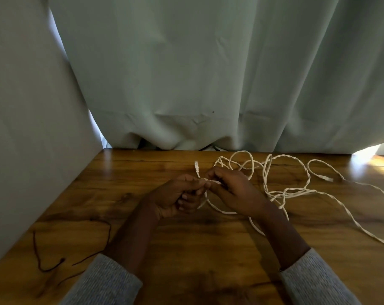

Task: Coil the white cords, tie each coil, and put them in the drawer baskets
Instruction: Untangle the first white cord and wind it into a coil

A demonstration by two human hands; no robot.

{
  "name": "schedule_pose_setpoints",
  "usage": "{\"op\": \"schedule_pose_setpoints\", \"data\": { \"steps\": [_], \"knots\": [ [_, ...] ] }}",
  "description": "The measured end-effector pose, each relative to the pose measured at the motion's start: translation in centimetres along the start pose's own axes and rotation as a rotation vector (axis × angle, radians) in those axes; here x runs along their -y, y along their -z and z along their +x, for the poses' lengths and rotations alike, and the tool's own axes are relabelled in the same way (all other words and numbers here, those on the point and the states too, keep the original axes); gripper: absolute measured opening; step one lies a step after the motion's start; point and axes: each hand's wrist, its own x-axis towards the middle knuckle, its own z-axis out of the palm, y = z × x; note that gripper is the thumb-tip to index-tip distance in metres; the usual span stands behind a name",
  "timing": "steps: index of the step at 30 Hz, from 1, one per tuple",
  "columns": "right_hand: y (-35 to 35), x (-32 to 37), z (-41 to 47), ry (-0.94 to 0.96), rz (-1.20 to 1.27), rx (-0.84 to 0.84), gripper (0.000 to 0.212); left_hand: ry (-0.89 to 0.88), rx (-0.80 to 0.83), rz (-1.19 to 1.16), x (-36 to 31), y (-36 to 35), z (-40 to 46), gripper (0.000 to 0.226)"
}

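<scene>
A white cord (292,191) lies tangled in loose loops on the wooden table (142,168), spreading to the right. My left hand (177,194) pinches the cord just below its plug end (196,167), which sticks up beyond my fingers. My right hand (232,190) grips the same cord right beside the left; a loop of it hangs under both hands. A second plug end (326,178) rests on the table at the far right. No drawer or basket is in view.
A thin dark string (39,256) lies on the table at the front left. A pale green curtain (208,73) hangs behind the table's far edge. A grey panel (28,128) stands along the left side.
</scene>
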Motion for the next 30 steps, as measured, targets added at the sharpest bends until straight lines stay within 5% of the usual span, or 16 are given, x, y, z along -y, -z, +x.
{"op": "schedule_pose_setpoints", "data": {
  "steps": [5, 10, 20, 30],
  "knots": [
    [0.3, -0.9, -0.4, -0.001, -0.046, -0.007, 0.032, -0.012, -0.172, 0.068, 0.7, -0.2, 0.6, 0.041],
    [0.2, -0.8, -0.4, 0.013, -0.013, -0.033, 0.035, 0.020, -0.079, -0.021, 0.6, -0.2, 0.6, 0.049],
    [0.0, -0.3, -0.3, 0.008, -0.096, -0.075, 0.033, -0.187, 0.115, -0.420, -0.4, 1.1, -0.1, 0.049],
    [-1.0, 0.0, -0.5, -0.108, -0.498, 0.140, 0.040, -0.397, -0.268, -0.516, -1.3, 1.2, 0.2, 0.050]
  ]
}}
